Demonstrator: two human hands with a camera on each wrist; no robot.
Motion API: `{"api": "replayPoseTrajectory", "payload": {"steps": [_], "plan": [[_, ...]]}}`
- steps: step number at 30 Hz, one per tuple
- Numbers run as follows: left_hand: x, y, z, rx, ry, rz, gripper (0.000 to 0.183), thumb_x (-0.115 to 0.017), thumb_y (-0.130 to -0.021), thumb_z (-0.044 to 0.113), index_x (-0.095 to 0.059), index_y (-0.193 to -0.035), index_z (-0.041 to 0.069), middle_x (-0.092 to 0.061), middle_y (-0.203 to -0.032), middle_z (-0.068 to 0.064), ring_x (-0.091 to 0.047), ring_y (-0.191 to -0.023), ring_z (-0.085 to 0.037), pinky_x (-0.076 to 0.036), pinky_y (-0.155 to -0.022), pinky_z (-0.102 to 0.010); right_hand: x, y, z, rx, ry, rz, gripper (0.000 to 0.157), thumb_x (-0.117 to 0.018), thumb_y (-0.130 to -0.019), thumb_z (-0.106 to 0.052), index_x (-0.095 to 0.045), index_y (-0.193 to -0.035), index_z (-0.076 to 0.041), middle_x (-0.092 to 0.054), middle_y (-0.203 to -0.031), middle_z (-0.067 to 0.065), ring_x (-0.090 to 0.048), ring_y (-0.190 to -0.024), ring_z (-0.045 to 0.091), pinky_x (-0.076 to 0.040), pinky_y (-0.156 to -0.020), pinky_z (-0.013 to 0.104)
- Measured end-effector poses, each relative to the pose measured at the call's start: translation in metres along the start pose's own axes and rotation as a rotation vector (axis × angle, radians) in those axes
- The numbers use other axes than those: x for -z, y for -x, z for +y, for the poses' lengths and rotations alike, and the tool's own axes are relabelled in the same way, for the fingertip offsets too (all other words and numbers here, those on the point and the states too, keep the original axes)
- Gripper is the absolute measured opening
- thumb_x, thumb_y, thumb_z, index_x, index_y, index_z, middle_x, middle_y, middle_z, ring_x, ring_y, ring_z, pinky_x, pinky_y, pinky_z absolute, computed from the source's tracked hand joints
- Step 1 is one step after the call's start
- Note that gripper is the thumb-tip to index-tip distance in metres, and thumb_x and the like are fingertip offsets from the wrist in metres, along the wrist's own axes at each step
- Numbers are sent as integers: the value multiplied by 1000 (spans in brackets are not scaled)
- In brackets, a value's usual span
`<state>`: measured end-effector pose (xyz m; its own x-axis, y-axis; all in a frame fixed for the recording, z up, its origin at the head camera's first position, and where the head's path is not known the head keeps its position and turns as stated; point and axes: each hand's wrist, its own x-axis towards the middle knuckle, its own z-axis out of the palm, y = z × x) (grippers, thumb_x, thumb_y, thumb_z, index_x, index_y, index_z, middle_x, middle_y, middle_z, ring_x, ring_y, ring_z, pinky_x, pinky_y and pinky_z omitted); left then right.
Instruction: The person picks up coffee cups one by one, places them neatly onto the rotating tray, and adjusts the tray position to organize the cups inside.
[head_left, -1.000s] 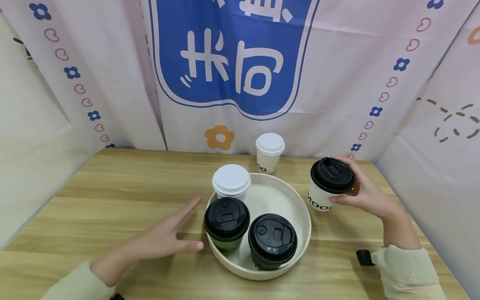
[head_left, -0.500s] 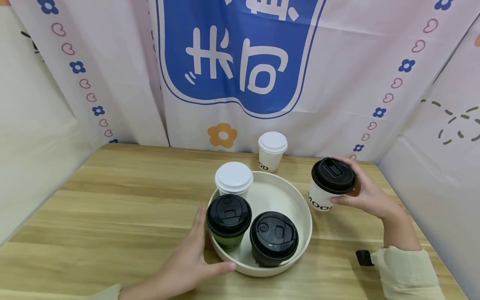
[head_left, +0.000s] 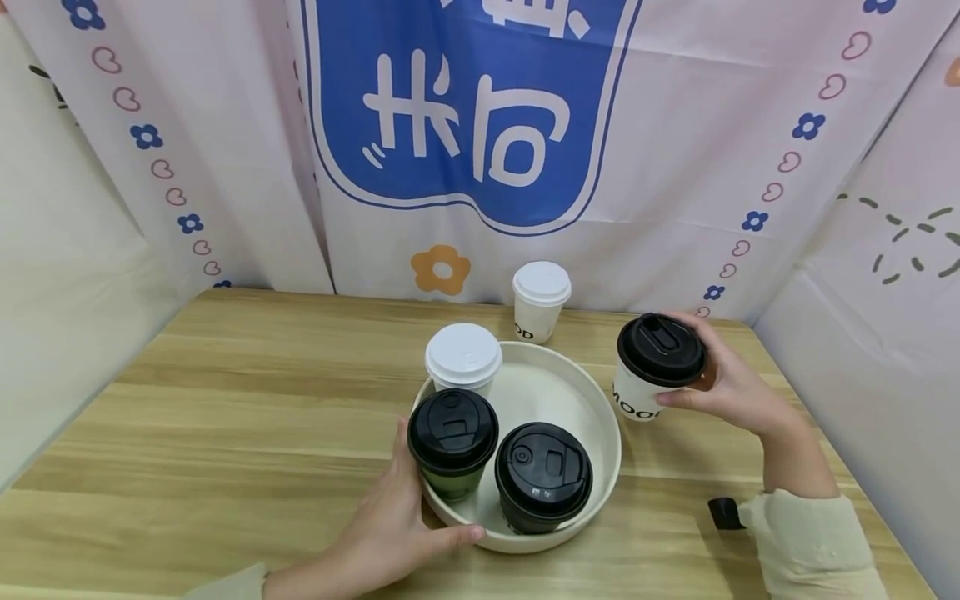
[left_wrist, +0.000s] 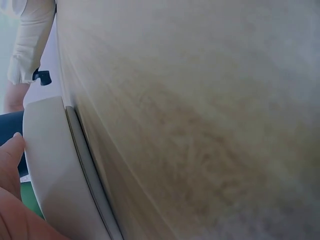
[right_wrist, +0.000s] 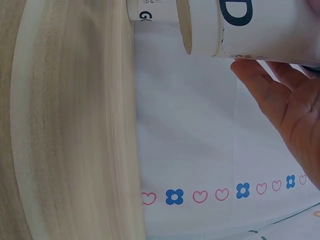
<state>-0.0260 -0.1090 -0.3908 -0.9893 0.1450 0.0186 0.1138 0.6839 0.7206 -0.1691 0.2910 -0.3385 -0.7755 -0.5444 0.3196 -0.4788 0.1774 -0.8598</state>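
My right hand (head_left: 738,390) grips a white paper cup (head_left: 634,398) with a black lid, right of the round cream tray (head_left: 609,467). In the right wrist view, this cup (right_wrist: 272,30) is held above the table. My left hand (head_left: 397,517) holds the tray's front-left side, its thumb at the rim and its fingers along the outer wall. Inside the tray stand a green cup (head_left: 452,487) with a black lid, a dark cup (head_left: 543,479) with a black lid and a white-lidded cup (head_left: 463,357). The left wrist view shows the tray wall (left_wrist: 55,150) beside the thumb.
Behind the tray, a small white cup (head_left: 540,304) with a white lid stands near the table's back edge. A printed cloth (head_left: 660,167) hangs behind the wooden table (head_left: 225,417), and pale cloth walls flank both sides.
My left hand has moved right and forward from beside the tray onto its front-left rim. The right hand still holds its cup in nearly the same place.
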Motion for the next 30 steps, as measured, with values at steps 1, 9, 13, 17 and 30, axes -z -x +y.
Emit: {"api": "replayPoseTrajectory", "payload": {"steps": [1,9,13,17,30], "plan": [[0,0,0,-2,3,1,144,-83,-63,68,6,-159,7,0,-164,-29,-23,-147,-49,-31,-112,-70,0,0,0,-1,4,-2,99,-74,-72,23,-25,-154,-5,-47,-144,-6,-57,-121,3,-59,-86,23],[-1,-2,-4,-47,38,24,144,-85,-62,65,3,-159,6,-9,-164,-28,-30,-145,-47,-32,-114,-65,-2,-1,0,3,8,-9,99,-74,-72,22,-24,-154,-4,-48,-144,-8,-56,-121,3,-59,-87,22],[0,-5,-9,-117,100,35,143,-87,-61,62,2,-160,10,-20,-164,-20,-34,-145,-39,-31,-117,-60,-2,-1,0,1,4,-6,100,-74,-72,22,-24,-154,-3,-47,-144,-8,-56,-121,2,-58,-87,21],[1,-9,-14,-201,156,31,141,-89,-61,58,4,-161,21,-29,-163,-8,-36,-145,-29,-31,-118,-56,-2,-1,0,-11,19,-1,100,-74,-72,21,-23,-154,-3,-47,-143,-9,-56,-121,2,-58,-87,21],[11,-25,-27,-327,280,-63,130,-92,-65,40,-3,-160,31,-29,-162,-1,-29,-149,-27,-15,-118,-12,-1,0,2,-25,35,2,100,-75,-73,20,-23,-155,-5,-47,-143,-9,-55,-122,2,-58,-89,21]]}}
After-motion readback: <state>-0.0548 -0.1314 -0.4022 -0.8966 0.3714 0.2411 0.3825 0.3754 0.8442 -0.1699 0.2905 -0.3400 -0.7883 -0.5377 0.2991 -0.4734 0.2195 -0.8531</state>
